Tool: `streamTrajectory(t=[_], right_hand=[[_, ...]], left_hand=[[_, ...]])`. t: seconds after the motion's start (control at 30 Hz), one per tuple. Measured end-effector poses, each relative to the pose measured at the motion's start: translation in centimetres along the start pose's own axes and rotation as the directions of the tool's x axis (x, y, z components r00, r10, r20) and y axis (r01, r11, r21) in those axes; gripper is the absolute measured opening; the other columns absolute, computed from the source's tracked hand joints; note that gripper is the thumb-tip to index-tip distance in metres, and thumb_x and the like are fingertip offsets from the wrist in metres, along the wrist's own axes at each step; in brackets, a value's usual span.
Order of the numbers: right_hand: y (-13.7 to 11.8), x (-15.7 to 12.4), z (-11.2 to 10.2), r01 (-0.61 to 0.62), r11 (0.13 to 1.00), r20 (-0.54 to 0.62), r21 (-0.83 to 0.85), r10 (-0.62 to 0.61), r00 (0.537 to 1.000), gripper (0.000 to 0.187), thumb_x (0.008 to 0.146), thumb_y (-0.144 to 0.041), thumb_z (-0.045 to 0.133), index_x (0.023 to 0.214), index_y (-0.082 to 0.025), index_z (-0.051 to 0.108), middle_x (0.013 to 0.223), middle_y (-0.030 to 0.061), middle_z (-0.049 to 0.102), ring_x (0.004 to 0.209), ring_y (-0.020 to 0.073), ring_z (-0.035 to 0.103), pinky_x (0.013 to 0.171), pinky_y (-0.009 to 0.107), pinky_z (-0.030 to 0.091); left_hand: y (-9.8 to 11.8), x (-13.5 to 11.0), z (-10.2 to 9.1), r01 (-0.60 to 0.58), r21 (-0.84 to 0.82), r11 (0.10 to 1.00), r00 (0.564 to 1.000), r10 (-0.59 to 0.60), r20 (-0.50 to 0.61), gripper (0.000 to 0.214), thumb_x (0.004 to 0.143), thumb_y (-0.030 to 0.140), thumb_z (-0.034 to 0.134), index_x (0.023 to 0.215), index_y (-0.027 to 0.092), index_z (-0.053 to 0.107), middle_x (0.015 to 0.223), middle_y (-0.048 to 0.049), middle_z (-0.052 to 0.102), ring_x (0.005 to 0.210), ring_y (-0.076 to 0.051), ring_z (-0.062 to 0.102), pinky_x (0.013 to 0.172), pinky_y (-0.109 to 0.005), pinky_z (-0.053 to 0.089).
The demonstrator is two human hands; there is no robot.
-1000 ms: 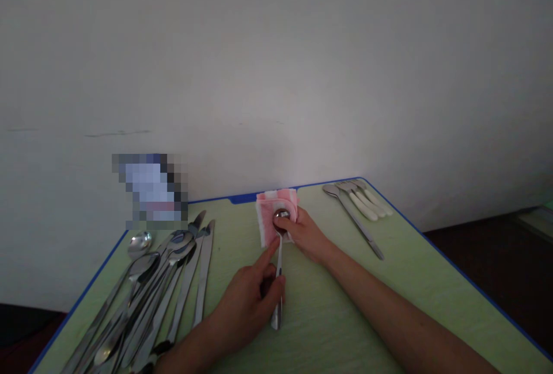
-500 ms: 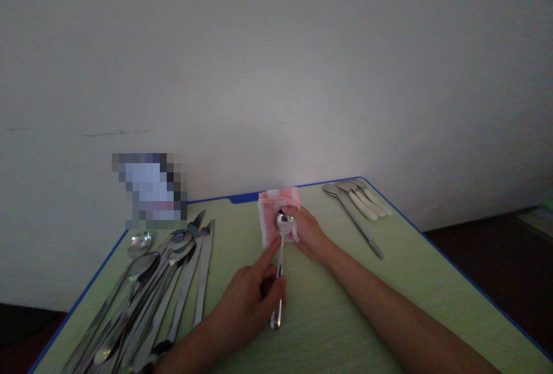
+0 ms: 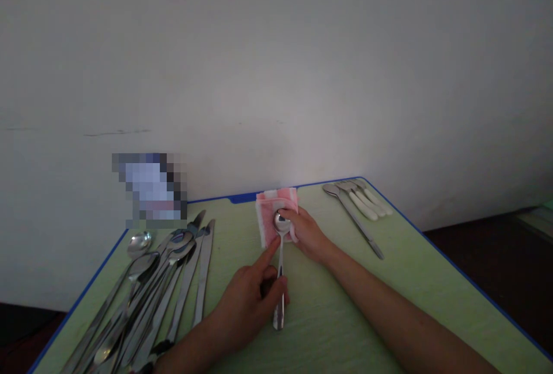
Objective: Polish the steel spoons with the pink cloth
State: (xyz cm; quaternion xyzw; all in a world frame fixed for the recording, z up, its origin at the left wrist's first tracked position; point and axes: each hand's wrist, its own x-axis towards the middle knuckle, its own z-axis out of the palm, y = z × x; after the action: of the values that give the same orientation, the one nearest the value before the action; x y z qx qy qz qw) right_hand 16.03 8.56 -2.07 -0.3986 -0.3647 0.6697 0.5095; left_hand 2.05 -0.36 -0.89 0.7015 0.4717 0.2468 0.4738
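A shiny metal spoon [image 3: 280, 256] points away from me, its bowl lying against a folded pink and white cloth [image 3: 266, 221]. My left hand [image 3: 254, 293] grips the spoon's handle between thumb and fingers, with the index finger stretched along it toward the bowl. My right hand [image 3: 309, 235] is closed on the cloth and pinches the bowl from the right side, its thumb over the upper part of the bowl. The fingers of that hand are mostly hidden behind the cloth.
Left on the green table [image 3: 337, 310] lies a heap of metal spoons and knives [image 3: 159, 282], with a ladle-like bowl [image 3: 139, 243] behind. At the right are a metal spoon [image 3: 356, 224] and several white-handled forks [image 3: 365, 204]. A blurred-out object [image 3: 151, 187] stands back left by the wall.
The cloth and the spoon's bowl have shifted slightly left, and the handle end has turned slightly right. My right thumb lies further over the bowl.
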Motion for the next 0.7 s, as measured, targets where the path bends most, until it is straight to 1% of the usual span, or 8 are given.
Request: streamTrajectory(t=[0.1,0.23,0.43,0.57,0.63,0.7], right_hand=[[0.5,0.3,-0.4,0.041,0.997,0.038,-0.062,-0.039,0.999,0.019,0.065,-0.034,0.064,0.074,-0.017,0.061,0.064,-0.0024,0.059,0.061,0.0127,0.051,0.060,0.025,0.037],[0.5,0.2,-0.6,0.091,0.990,0.096,-0.106,-0.081,0.992,0.023,0.070,-0.039,0.064,0.076,-0.017,0.062,0.067,-0.0020,0.059,0.062,0.0121,0.050,0.060,0.024,0.038],[0.2,-0.1,-0.5,0.070,0.993,0.121,-0.095,-0.058,0.991,0.025,0.071,-0.041,0.063,0.076,-0.017,0.060,0.065,-0.0026,0.058,0.059,0.0112,0.049,0.058,0.024,0.037],[0.1,-0.2,-0.4,0.058,0.992,0.161,-0.108,-0.040,0.986,0.027,0.071,-0.044,0.063,0.076,-0.017,0.060,0.064,-0.0035,0.056,0.056,0.0101,0.046,0.056,0.023,0.036],[-0.2,-0.3,-0.3,0.074,0.990,0.183,-0.121,-0.051,0.982,0.029,0.071,-0.045,0.064,0.077,-0.017,0.061,0.067,-0.0028,0.057,0.060,0.0109,0.048,0.059,0.023,0.037],[-0.5,-0.5,-0.2,0.112,0.980,0.202,-0.162,-0.078,0.976,0.031,0.071,-0.047,0.064,0.077,-0.017,0.062,0.071,-0.0019,0.059,0.066,0.0120,0.050,0.065,0.025,0.039]], left_hand=[[0.1,0.1,0.0,0.014,0.002,1.000,1.000,-0.014,0.014,0.065,0.087,0.028,0.045,0.145,0.012,0.022,0.067,0.0028,0.066,0.051,-0.011,0.051,0.051,-0.021,0.036],[0.1,0.2,-0.1,0.014,0.001,1.000,1.000,-0.014,0.021,0.067,0.087,0.029,0.045,0.146,0.011,0.020,0.070,0.0014,0.069,0.055,-0.013,0.054,0.055,-0.022,0.040],[-0.2,0.1,0.1,0.019,0.011,1.000,1.000,-0.019,0.016,0.069,0.087,0.030,0.046,0.146,0.011,0.018,0.069,0.0011,0.069,0.054,-0.014,0.055,0.055,-0.023,0.040],[-0.1,0.1,0.2,0.038,-0.012,0.999,0.999,-0.038,0.009,0.075,0.086,0.028,0.047,0.147,0.012,0.008,0.067,0.0026,0.069,0.054,-0.013,0.055,0.053,-0.022,0.040],[0.0,0.1,0.2,0.045,-0.031,0.999,0.999,-0.046,-0.004,0.079,0.086,0.028,0.048,0.147,0.012,0.002,0.067,0.0030,0.069,0.053,-0.013,0.054,0.052,-0.022,0.039],[0.0,0.2,0.2,0.053,-0.054,0.997,0.999,-0.054,-0.007,0.083,0.086,0.028,0.049,0.147,0.011,-0.004,0.069,0.0027,0.069,0.053,-0.013,0.054,0.052,-0.022,0.038]])
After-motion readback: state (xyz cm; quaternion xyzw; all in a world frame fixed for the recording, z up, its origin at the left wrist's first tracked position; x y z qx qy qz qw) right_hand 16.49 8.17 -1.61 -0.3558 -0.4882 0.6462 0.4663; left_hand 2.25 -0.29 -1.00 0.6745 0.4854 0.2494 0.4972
